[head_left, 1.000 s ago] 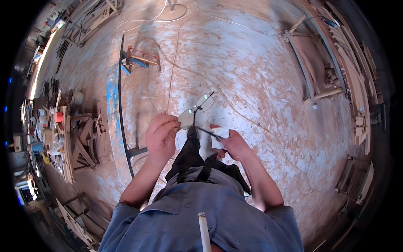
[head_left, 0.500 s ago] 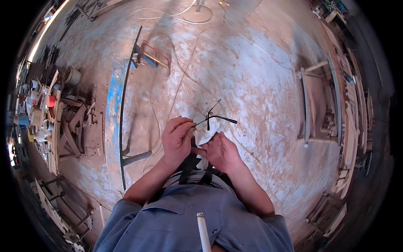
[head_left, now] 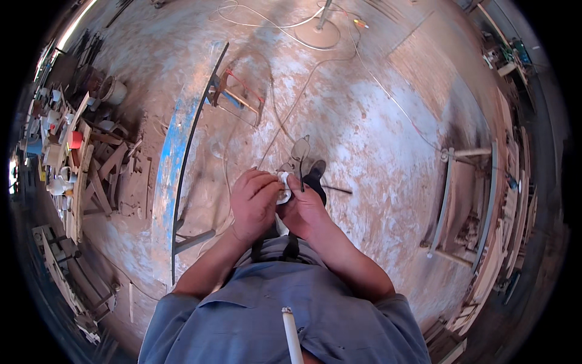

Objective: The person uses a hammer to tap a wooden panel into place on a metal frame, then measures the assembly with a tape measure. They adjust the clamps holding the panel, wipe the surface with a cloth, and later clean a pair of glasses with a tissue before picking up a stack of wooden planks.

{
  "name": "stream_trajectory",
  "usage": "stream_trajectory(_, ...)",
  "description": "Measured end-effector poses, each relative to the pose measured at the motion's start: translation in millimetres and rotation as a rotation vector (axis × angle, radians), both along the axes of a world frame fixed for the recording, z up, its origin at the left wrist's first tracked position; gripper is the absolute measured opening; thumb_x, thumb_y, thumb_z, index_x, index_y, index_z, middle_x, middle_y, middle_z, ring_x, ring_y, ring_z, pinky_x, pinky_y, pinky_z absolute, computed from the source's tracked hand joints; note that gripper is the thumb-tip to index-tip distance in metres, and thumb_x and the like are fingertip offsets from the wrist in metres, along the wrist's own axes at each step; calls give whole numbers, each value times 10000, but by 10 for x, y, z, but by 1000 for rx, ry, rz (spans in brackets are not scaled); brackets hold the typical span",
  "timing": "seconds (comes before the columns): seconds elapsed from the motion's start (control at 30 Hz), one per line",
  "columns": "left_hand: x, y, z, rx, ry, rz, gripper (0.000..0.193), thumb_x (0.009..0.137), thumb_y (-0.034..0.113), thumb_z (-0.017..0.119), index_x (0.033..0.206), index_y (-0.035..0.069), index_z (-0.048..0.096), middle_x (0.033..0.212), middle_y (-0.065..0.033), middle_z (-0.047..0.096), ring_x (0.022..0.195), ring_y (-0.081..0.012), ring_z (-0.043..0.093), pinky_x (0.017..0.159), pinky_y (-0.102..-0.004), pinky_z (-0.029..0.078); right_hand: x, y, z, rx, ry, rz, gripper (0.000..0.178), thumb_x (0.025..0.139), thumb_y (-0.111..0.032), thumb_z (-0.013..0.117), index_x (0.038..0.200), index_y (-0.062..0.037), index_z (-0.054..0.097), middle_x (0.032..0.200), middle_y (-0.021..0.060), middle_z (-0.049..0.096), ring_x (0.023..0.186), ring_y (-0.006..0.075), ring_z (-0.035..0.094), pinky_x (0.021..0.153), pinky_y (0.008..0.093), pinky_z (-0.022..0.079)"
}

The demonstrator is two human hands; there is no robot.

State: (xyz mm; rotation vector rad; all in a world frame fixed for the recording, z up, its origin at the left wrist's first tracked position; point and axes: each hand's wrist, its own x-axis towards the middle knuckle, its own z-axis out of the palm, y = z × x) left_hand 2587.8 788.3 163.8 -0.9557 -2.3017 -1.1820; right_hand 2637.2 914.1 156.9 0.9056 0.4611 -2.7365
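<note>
A pair of eyeglasses (head_left: pixel 301 148) with thin frames and dark temples is held in front of my waist. One lens shows beyond my fingers; the other is hidden between my hands, where a white cloth (head_left: pixel 284 188) is bunched around it. My left hand (head_left: pixel 253 203) is closed at the left side of the cloth, its fingertips pinching the glasses there. From the right, my right hand (head_left: pixel 303 207) is closed on the cloth, thumb up along it. A dark temple sticks out past the right hand.
A long bench with worn blue paint (head_left: pixel 173 158) stands to the left, a small wooden stool-like frame (head_left: pixel 239 100) by its far end. Cables (head_left: pixel 394 100) trail over the dusty floor. Wood scraps and containers crowd the left; a frame rack (head_left: pixel 464 200) stands right. A lit cigarette (head_left: pixel 291 333) is close below.
The cloth has come up around one lens between my hands, which are now closer together. The glasses have turned, with one lens pointing away. A shoe now shows beyond my right hand.
</note>
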Motion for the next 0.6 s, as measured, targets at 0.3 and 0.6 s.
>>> stream_trajectory(0.3,-1357,1255,86,-217,97,62,241,649,86,704,888,106,689,941,-39,668,898,-227,618,898,-445,479,-1506,1286,-214,-365,57,201,233,993,-250,506,1108,-56,566,1060,50,607,1003,143,571,907,298,471)
stream_trajectory(0.6,-2383,2262,258,-241,103,91,213,659,73,684,870,90,663,902,-41,663,910,-227,614,901,-439,466,-2801,2306,-261,-116,179,252,296,996,-236,480,1140,9,562,1080,99,610,991,182,599,868,310,506)
